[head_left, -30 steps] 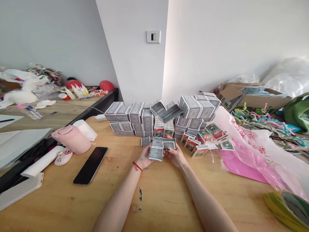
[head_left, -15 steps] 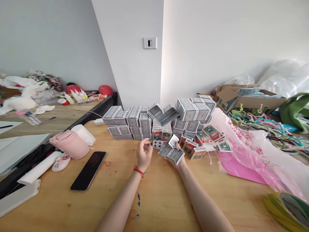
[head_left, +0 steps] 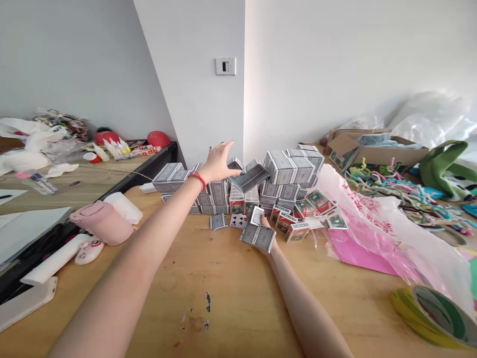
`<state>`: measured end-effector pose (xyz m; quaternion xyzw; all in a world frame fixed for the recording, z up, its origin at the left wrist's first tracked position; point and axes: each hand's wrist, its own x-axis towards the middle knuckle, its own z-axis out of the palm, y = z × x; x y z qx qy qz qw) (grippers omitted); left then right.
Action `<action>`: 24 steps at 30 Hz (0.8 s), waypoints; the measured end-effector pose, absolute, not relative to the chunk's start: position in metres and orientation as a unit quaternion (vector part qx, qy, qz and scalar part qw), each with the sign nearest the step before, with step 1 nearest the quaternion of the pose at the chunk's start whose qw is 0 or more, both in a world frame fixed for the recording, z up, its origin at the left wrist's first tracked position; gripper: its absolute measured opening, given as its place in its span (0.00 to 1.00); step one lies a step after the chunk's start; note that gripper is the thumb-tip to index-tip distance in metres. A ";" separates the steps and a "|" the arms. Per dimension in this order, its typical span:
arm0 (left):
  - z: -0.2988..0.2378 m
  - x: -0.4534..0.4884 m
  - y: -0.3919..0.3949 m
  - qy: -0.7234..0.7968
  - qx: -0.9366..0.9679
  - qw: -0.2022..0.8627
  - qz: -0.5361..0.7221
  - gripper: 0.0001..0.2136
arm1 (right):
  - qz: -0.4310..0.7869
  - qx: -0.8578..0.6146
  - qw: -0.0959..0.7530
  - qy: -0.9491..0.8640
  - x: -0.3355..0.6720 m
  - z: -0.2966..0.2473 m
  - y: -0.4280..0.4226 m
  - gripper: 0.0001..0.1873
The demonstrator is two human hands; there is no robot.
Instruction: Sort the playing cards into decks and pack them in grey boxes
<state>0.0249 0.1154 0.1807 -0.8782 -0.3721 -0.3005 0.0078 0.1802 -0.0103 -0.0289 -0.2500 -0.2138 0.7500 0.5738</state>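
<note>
Grey-backed deck is being gripped firmly in the closed right hand, close above the wooden table, while one card is being held tilted up at its far edge. Just left of it, a face-up club card and a small packet of grey-backed cards are being left flat on the wood. The left hand, with a red cord around its wrist, is being held open and raised, fingers spread and nothing in its grasp, above the front of the stacked decks. Its thumb is being held near a tilted deck lying on the pile, though contact cannot be told. Nearest at the lower right, a roll of green-and-yellow tape is being rested on the table. To the left, a white mouse and a pink flask are being kept near the table edge. To the right of the deck, red-and-green card boxes are being scattered against a pink plastic bag. Farther off, colored pipe cleaners are being heaped before a cardboard carton, and glue bottles and a red balloon are being left on a second table
</note>
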 end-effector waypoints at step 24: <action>0.202 -0.032 0.028 -0.430 -0.749 -0.130 -0.488 0.15 | 0.714 -0.291 0.590 -0.242 0.188 -0.028 -0.014 0.21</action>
